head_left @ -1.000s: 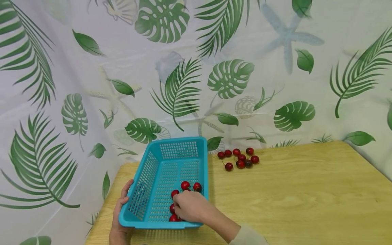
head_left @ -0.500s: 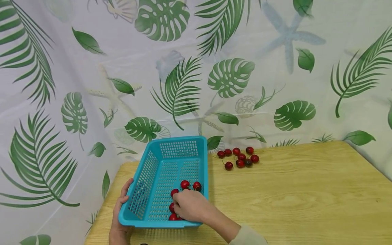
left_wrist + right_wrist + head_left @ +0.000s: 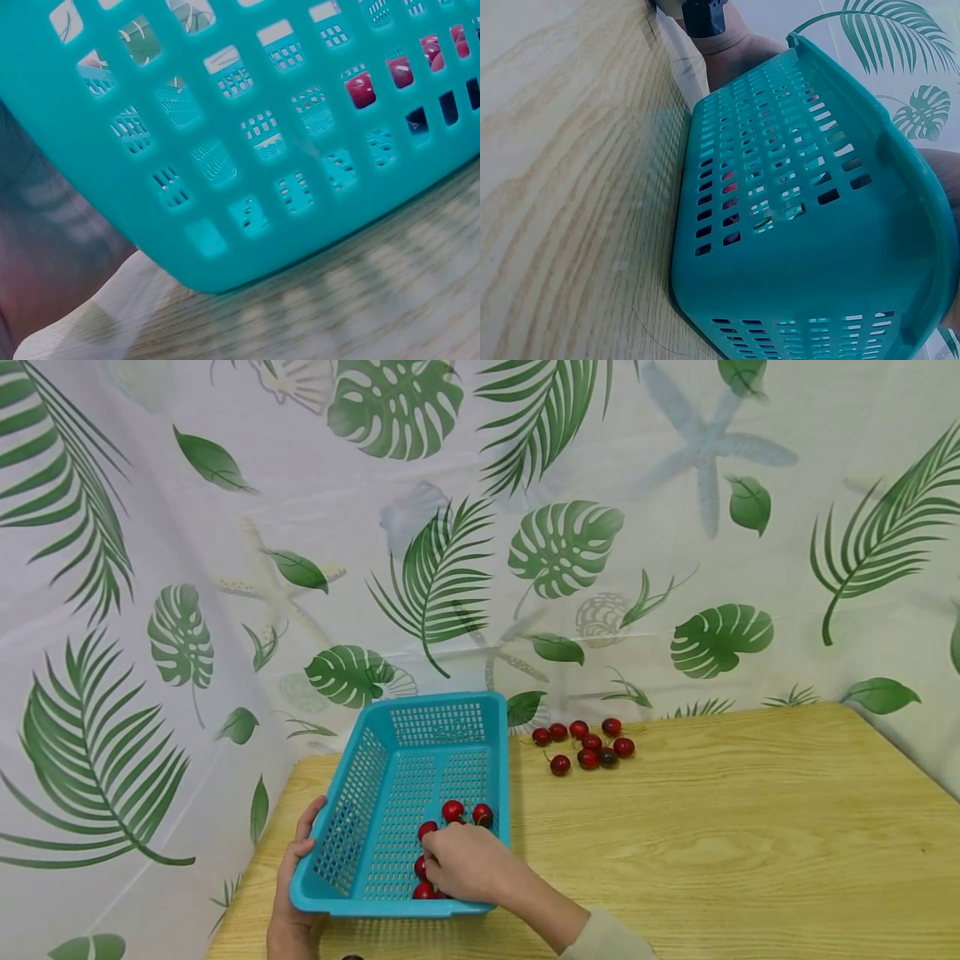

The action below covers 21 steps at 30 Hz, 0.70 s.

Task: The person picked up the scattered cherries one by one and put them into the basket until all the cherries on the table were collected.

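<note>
A person's right hand (image 3: 468,862) reaches over the front right corner of a rectangular turquoise plastic basket with slotted walls (image 3: 405,908), its fingers bent down among the round, glossy red cherries with thin stems (image 3: 452,811) gathered there. The fingertips are hidden behind the hand and the cherries, so whether they pinch one cannot be told. The left hand (image 3: 288,877) is at the basket's left side near the front left corner, two digits close together against the outer rim; the rest are out of sight. The basket stands at the left end of a pale wood-grain table (image 3: 712,827). More red cherries, one darker (image 3: 607,757), lie loose by the table's back edge, just right of the basket's back right corner. Over the last second nothing plainly shifts: both hands, the basket and the cherries keep their places, which suggests that the work is paused inside the basket.
</note>
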Available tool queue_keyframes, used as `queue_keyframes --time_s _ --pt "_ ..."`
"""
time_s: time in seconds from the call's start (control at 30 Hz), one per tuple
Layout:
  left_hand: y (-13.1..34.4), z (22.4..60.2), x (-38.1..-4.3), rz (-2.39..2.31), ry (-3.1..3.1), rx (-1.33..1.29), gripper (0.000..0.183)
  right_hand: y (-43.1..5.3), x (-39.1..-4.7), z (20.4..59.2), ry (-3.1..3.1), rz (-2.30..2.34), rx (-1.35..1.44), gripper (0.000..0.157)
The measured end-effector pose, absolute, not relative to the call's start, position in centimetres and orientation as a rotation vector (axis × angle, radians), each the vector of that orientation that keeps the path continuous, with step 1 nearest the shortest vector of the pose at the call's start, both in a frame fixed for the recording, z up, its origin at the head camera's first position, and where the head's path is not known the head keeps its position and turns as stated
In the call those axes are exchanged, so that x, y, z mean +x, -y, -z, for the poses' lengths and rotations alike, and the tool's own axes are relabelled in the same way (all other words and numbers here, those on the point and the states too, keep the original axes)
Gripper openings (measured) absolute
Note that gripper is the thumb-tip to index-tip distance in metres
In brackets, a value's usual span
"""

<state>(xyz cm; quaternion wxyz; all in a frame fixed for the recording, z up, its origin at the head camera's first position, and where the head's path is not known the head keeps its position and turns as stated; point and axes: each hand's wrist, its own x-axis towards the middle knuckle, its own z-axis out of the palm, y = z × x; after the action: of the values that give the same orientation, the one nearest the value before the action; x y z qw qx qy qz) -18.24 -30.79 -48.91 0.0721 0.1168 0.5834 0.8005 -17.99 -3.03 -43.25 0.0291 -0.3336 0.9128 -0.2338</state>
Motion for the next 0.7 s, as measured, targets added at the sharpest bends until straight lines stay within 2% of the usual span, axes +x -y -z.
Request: queue_keyframes --time_s 0.13,0.43,0.7 --pt "31.0 48.9 -18.1 -2.418 -1.718 0.406 0.059 3.1 -18.0 43.1 -2.779 0.792 -1.036 0.029" --pt "31.3 49.0 -18.1 -2.442 -1.637 0.490 0.062 2.9 -18.1 42.8 -2.705 1.058 -1.059 0.015" --pt "30.8 48.9 -18.1 -2.441 -1.666 0.450 0.061 1.3 -19.6 41.0 -2.762 1.266 -1.049 0.015"
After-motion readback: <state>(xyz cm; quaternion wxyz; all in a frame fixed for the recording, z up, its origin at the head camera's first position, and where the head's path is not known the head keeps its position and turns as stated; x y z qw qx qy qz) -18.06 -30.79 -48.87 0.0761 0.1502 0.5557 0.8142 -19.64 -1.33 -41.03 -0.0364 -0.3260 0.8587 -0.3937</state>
